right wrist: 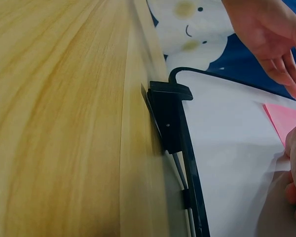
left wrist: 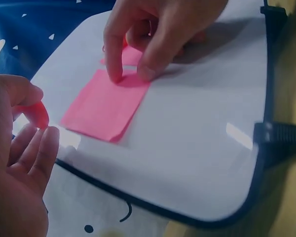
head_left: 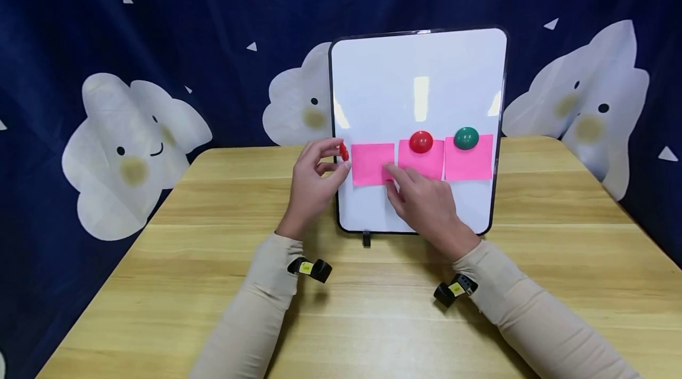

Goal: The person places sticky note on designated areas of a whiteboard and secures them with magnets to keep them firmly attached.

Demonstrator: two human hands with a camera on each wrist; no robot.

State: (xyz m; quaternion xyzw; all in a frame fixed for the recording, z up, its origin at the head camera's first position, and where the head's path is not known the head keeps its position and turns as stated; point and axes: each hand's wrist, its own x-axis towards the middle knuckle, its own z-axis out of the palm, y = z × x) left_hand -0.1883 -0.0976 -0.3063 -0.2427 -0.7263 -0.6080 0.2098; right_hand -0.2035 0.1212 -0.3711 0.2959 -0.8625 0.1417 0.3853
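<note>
Upright white magnetic whiteboard with black rim point(head_left: 418, 80) on the light wooden desk point(head_left: 373, 314), bearing three square pink paper notes in a row: the leftmost pink note point(head_left: 371, 163) carries no magnet, the middle pink note point(head_left: 424, 163) sits under a round red magnet point(head_left: 421, 142), and the right pink note point(head_left: 469, 163) sits under a round green magnet point(head_left: 466, 138). Left hand point(head_left: 313, 180), fingers curled, pinches a small red magnet point(head_left: 344, 152) just beside the board's left edge, close to the leftmost note. Right hand point(head_left: 421, 198), fingers extended, presses its fingertips point(left wrist: 116, 74) on the leftmost note's lower right corner against the board.
</note>
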